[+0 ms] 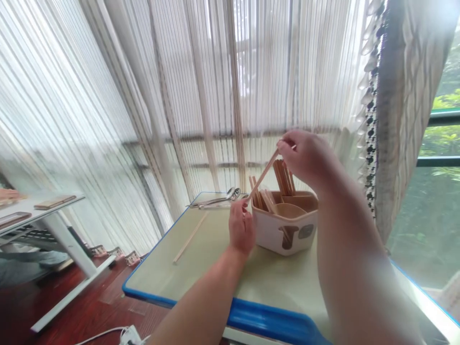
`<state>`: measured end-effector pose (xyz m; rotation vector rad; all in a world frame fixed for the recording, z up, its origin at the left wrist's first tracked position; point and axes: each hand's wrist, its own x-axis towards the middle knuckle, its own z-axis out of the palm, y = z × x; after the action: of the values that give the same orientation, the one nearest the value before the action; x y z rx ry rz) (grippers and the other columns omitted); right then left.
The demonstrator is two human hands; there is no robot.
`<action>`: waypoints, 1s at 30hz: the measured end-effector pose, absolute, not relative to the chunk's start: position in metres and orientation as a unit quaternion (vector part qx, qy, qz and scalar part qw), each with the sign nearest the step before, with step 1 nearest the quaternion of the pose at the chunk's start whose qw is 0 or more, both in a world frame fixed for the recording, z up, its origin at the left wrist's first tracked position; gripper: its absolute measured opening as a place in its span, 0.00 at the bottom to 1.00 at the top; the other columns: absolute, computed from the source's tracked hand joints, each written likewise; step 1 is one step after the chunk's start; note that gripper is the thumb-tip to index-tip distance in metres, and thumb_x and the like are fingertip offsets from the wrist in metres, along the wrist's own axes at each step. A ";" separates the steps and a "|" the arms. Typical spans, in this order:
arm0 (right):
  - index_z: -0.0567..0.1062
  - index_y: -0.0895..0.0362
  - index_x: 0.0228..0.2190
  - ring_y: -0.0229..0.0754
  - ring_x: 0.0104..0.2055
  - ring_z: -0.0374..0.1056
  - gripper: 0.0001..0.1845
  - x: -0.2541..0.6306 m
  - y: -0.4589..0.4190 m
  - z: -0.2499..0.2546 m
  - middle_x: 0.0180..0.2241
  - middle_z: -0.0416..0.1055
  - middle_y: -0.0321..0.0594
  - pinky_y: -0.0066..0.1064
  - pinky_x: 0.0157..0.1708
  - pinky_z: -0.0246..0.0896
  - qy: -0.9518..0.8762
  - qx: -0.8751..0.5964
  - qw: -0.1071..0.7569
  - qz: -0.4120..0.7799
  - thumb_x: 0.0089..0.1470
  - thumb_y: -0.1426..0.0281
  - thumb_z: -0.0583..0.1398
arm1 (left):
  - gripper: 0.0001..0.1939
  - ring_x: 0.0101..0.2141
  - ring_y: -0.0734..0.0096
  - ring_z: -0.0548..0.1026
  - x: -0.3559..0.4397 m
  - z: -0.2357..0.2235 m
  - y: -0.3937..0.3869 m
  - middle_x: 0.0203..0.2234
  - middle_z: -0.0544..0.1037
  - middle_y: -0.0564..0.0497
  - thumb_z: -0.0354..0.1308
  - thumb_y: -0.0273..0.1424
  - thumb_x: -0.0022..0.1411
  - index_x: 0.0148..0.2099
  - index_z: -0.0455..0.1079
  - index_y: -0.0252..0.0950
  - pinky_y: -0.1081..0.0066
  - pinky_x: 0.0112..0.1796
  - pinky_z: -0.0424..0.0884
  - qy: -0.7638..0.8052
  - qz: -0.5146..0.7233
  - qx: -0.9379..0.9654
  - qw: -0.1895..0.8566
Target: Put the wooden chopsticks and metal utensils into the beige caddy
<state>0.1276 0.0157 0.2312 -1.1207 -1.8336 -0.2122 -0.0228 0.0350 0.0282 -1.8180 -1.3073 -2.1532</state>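
Note:
A light wooden chopstick [264, 173] slants between my two hands, over the left side of a white utensil holder [276, 235]. My right hand [304, 155] pinches its upper end, above the holder. Lower down, my left hand [241, 225] has its fingers closed at the other end, beside the holder's left wall. Inside the holder stand a dark bundle of chopsticks [283, 177] at the back and several lighter ones [268, 200] at the left. Another single chopstick [190, 238] lies on the table to the left of my left hand.
Metal spoons and a slotted ladle [223, 197] lie at the back of the pale table [158, 268], which has a blue edge. A sheer curtain [201, 96] hangs behind it. At the far left, another person's hand [10, 193] rests at a white desk [68, 203]. A white cable [104, 331] runs on the floor.

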 end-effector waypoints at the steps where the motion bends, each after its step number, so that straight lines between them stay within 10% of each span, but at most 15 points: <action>1: 0.74 0.57 0.32 0.43 0.32 0.68 0.13 0.126 0.017 0.230 0.26 0.71 0.42 0.32 0.33 0.58 -0.761 -0.449 0.460 -0.085 0.56 0.65 0.51 | 0.15 0.37 0.68 0.68 -0.020 0.028 0.033 0.37 0.69 0.47 0.44 0.27 0.62 0.50 0.63 0.36 0.66 0.41 0.67 -0.413 -0.675 -0.610 0.030; 13: 0.71 0.56 0.33 0.42 0.33 0.65 0.12 0.139 0.015 0.235 0.30 0.71 0.43 0.33 0.33 0.57 -0.689 -0.399 0.583 -0.162 0.57 0.71 0.48 | 0.23 0.42 0.65 0.67 -0.021 0.029 0.038 0.43 0.65 0.42 0.43 0.34 0.66 0.62 0.50 0.35 0.62 0.44 0.67 -0.419 -0.652 -0.627 0.079; 30: 0.77 0.55 0.29 0.40 0.35 0.68 0.09 0.091 0.044 0.203 0.33 0.75 0.40 0.28 0.34 0.59 -0.864 -0.423 0.273 0.010 0.48 0.74 0.56 | 0.19 0.50 0.60 0.63 -0.020 0.036 0.030 0.48 0.66 0.38 0.47 0.33 0.64 0.56 0.55 0.33 0.55 0.51 0.61 -0.414 -0.626 -0.636 0.177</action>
<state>0.0907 0.0437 0.2032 -1.1374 -2.3246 0.0282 -0.0203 0.0303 0.0357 -1.8009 -1.1704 -1.7729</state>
